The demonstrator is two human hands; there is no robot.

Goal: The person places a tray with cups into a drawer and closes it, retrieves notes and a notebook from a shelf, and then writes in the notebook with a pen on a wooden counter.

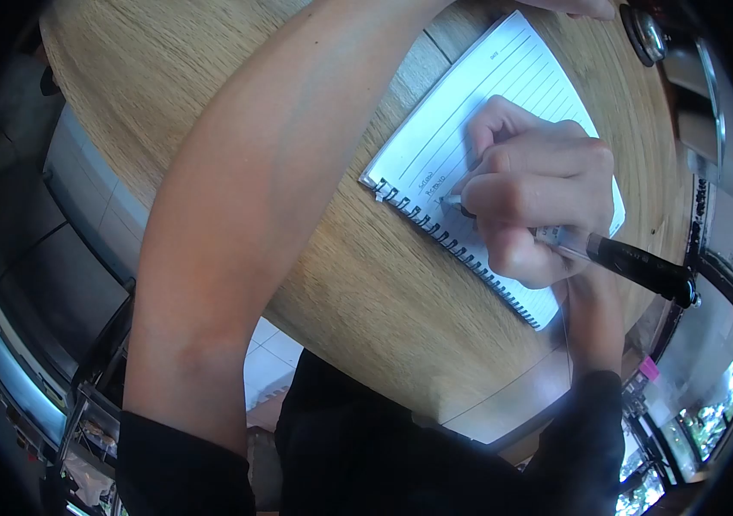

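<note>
My right hand [538,189] is closed around a pen [637,265] with a black barrel end. The pen's pale tip touches the page of a spiral notebook [448,142], beside a few small handwritten words near the coil. The lined notebook lies tilted on the wooden table [366,318], partly covered by my right hand. My left forearm crosses the table on the left. Only part of my left hand [577,7] shows at the top edge, with fingers stretched out past the notebook's top corner; the rest is out of frame.
A round metallic object [646,36] sits at the table's upper right edge. Beyond the right side are dark frames and glass with a small pink item [649,369]. Dark furniture and a tiled floor [91,185] show at the left. Black clothing fills the bottom.
</note>
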